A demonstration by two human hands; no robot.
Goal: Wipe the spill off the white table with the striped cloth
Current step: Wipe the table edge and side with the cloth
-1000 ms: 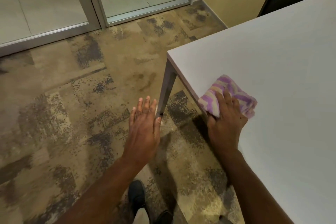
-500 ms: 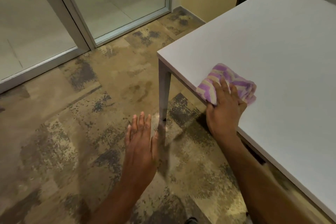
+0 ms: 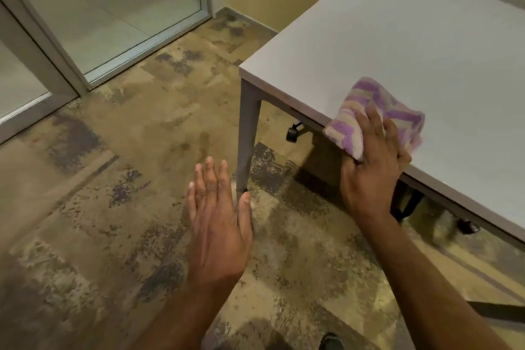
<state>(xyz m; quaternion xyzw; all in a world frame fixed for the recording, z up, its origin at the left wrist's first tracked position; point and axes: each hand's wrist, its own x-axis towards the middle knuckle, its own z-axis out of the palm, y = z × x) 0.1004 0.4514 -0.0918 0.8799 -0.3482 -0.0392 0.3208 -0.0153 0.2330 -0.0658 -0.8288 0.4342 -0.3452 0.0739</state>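
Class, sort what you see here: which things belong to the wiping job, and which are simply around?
Part of the job:
striped cloth
white table
right hand, pressing the cloth at the table's edge

Just around:
left hand, open over the floor
glass door
chair castor

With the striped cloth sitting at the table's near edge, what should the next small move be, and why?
Probably slide the striped cloth inward across the white table. The right hand presses it right at the edge, partly overhanging, and no spill is visible there. The left hand hovers open over the carpet.
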